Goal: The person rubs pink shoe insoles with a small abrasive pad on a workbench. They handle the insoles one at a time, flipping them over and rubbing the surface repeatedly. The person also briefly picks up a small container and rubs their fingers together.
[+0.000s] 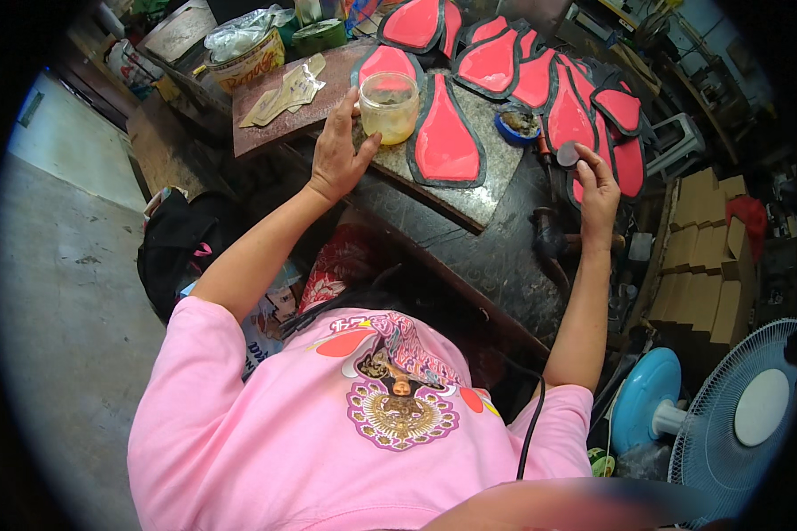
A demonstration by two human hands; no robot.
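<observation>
My left hand (pixel 339 149) grips the left side of a clear plastic jar (pixel 389 111), its thumb low against the wall. The open-topped jar holds some yellowish stuff. Over on the right, the fingertips of my right hand (pixel 599 190) pinch a small round whitish disc (pixel 568 155). A pink shoe-upper-like piece with a black border (pixel 444 146) lies flat just right of the jar. Several similar pink pieces (pixel 490 64) overlap toward the far right, some beside my right hand. A blue dish (pixel 517 126) with dark, crusty contents sits between the jar and my right hand.
Brown paper-like pattern pieces (pixel 288 91) lie on a reddish board (pixel 250 137) at the left. A metal vise-like part (pixel 549 237) projects near my right forearm. Stacked cardboard boxes (pixel 700 257) and a fan (pixel 744 416) stand at the right. A black bag (pixel 181 248) hangs left.
</observation>
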